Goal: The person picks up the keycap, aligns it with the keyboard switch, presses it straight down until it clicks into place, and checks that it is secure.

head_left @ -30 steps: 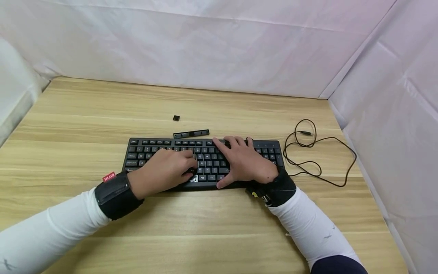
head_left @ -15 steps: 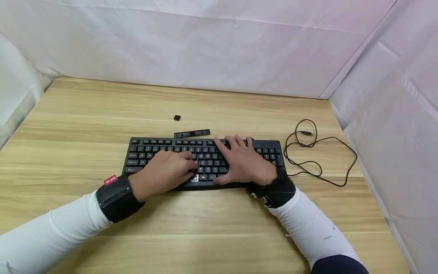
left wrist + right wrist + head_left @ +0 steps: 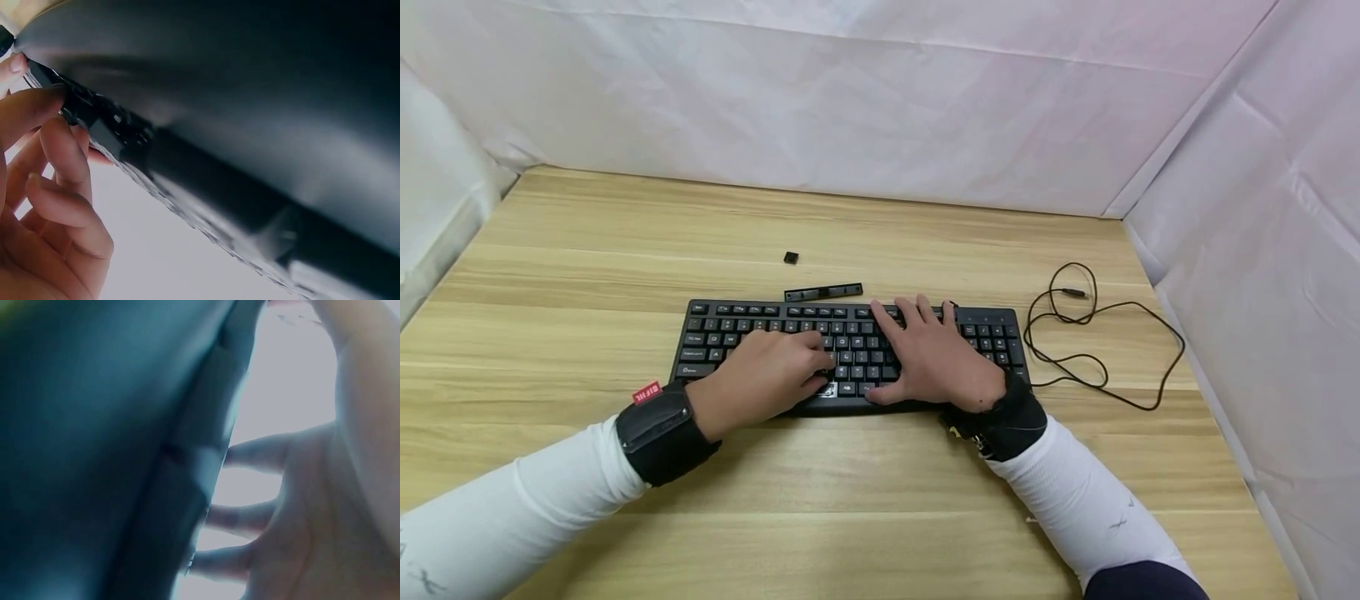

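Observation:
A black keyboard (image 3: pixel 850 407) lies across the middle of the wooden table. My left hand (image 3: pixel 763 371) bends over its lower middle, thumb and fingers curled down together. In the left wrist view its fingertips pinch a black keycap (image 3: pixel 76 112) beside the open slot in the bottom row; the fingers cover part of it. Spread wide, my right hand (image 3: pixel 936 354) rests on the right half of the keyboard, fingertips along the far edge and thumb near the front edge. Above the keyboard lies a detached spacebar (image 3: pixel 823 292), underside up, with a loose small keycap (image 3: pixel 791 257) farther back.
A thin black cable (image 3: pixel 1165 367) loops on the table (image 3: pixel 865 517) to the right, its plug (image 3: pixel 1073 292) lying inside the coil. White cloth (image 3: pixel 820 100) hangs behind the table and along both sides.
My right thumb has slid slightly left and up on the keyboard. The left hand keeps its place on the keys, and the view shifts slightly.

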Available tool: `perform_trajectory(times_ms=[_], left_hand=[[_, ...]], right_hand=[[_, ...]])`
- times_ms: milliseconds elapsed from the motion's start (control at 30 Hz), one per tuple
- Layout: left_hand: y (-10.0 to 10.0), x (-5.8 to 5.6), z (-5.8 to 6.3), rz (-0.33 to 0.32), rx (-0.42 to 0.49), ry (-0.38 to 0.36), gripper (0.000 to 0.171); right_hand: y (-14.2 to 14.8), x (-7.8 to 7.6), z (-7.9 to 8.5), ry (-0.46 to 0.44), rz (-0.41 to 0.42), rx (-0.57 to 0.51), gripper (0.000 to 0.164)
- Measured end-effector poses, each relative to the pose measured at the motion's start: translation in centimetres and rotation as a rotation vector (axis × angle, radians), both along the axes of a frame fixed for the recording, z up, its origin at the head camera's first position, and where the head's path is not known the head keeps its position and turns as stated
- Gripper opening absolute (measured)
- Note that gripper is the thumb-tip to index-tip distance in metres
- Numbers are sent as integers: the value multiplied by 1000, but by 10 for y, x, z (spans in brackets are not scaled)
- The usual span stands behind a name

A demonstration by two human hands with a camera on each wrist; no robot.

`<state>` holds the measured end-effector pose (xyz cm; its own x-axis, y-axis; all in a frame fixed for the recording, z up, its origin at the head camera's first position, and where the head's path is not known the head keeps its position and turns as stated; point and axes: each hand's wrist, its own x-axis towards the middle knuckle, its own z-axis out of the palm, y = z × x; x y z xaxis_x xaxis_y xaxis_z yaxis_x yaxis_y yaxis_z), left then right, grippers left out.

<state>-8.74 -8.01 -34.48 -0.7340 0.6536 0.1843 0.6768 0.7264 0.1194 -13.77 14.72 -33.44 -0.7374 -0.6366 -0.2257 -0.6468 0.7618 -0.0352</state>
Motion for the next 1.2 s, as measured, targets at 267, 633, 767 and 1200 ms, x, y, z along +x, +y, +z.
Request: perform_trajectory(times_ms=[267, 633, 767, 1200], left_hand=[[0, 1, 1, 19, 24, -8, 14], [1, 2, 0, 36, 33, -23, 7], [1, 3, -1, 26, 40, -8, 5], [3, 5, -6, 0, 41, 74, 8]], right_hand=[[0, 0, 1, -14, -3, -20, 120], [0, -1, 1, -18, -3, -39, 120], [0, -1, 1, -19, -6, -41, 121], [0, -1, 0, -16, -4, -40, 120]])
